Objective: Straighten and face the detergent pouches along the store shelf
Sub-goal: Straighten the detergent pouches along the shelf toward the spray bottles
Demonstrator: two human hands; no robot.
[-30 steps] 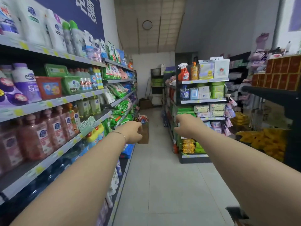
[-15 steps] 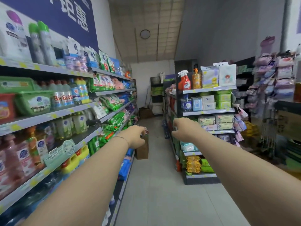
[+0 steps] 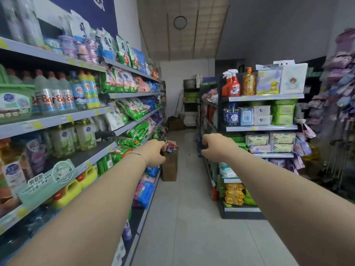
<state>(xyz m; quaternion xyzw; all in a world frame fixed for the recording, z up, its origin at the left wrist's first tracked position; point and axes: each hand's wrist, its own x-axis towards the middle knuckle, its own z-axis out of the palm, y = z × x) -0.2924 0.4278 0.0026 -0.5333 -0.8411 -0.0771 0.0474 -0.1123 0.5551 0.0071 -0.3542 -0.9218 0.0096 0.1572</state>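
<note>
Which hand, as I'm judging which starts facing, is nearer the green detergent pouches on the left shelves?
Left. The left hand is just right of the green detergent pouches; the right hand is across the aisle, by the opposite shelving.

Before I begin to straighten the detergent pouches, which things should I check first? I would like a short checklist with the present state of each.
1. Hands free: the left hand and right hand show only their backs, with the fingers curled out of sight: cannot tell.
2. Hands at the pouches: both seem to be held out over the aisle, not on any pouch: not ok.
3. Pouches faced: the green pouches lean and lie tilted on the left shelves: not ok.
4. Path ahead: a brown box stands on the floor beside the left shelf: not ok.
</note>
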